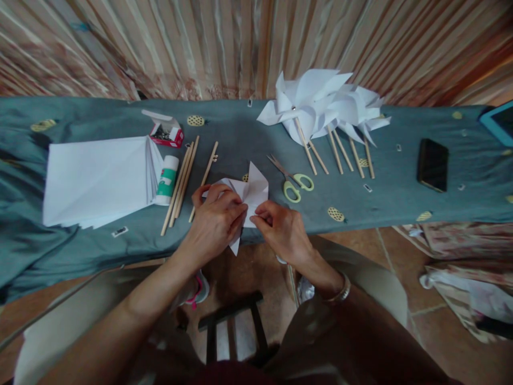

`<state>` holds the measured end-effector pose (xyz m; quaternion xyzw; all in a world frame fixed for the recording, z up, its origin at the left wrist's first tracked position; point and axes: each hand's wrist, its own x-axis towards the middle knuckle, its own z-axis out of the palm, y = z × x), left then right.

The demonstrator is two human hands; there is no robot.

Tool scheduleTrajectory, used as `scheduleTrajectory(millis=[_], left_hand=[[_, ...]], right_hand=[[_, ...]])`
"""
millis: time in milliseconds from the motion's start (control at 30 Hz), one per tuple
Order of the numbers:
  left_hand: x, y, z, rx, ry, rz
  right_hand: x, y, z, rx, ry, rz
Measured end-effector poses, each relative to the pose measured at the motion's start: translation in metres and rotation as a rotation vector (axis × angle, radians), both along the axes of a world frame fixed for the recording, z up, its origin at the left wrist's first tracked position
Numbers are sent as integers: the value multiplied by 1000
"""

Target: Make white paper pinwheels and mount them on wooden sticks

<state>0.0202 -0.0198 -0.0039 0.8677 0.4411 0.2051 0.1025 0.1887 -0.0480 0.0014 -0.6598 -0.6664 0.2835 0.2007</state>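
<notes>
A white paper pinwheel [256, 187], cut and partly folded, lies at the front edge of the cloth-covered table between my hands. My left hand [218, 216] is closed over its left side, with fingertips gathered near the middle of the paper. With thumb and forefinger, my right hand [282, 227] pinches the paper's lower right part. Scissors [294, 182] with light green handles lie spread apart to the right of the paper. One wooden stick [206, 174] lies just behind my left hand, and its lower end is close to my fingers.
Left: a stack of white paper [96, 179], a glue stick [166, 179], several wooden sticks [182, 184] and a red-and-white box of small metal pieces [166, 133]. Back right: several finished pinwheels [316, 104] on sticks. Further right lie a dark phone [433, 164] and a blue-edged tablet [499, 123].
</notes>
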Motion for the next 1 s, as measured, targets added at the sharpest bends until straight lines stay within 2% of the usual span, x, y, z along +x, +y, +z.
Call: scheduleTrajectory(millis=[233, 433, 633, 733, 900, 1000], left_hand=[[2, 1, 0, 11, 21, -10], [4, 3, 0, 6, 43, -25], [6, 6, -2, 16, 60, -22], [6, 6, -2, 8, 36, -24], [6, 5, -1, 32, 76, -16], [6, 4, -2, 52, 87, -13]], right_hand=[[6, -3, 2, 151, -118, 57], [22, 7, 11, 268, -107, -24], [21, 14, 14, 281, -148, -50], [14, 11, 16, 300, -146, 39], [2, -1, 15, 339, -141, 294], [4, 1, 13, 346, -158, 286]])
